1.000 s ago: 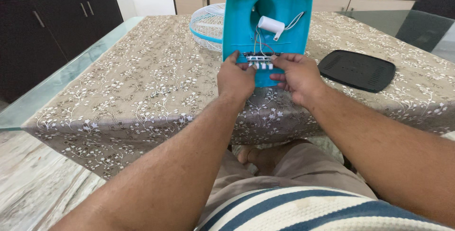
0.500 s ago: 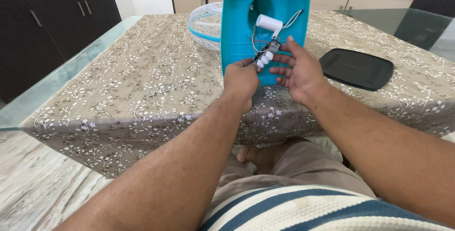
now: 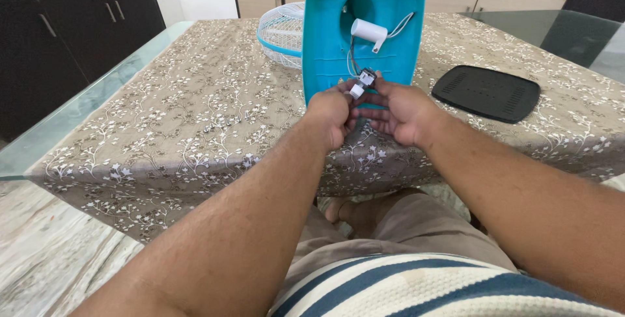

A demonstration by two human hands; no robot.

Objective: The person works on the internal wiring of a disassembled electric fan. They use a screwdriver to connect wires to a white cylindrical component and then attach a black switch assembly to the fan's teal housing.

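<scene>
Both hands meet at centre frame: the left hand (image 3: 332, 110) and right hand (image 3: 398, 112) pinch a small white-and-black switch part (image 3: 361, 83) on thin wires between closed fingertips. Just behind stands the teal fan housing (image 3: 364, 34), a white capacitor (image 3: 369, 32) near its top. Right lies a black cover plate (image 3: 487, 92); upper centre-left, a white fan grille (image 3: 281, 34).

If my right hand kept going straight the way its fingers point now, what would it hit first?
The right hand points left, so it would probably first meet the left hand, which it already nearly touches around the small switch part; depth is hard to judge.
</scene>
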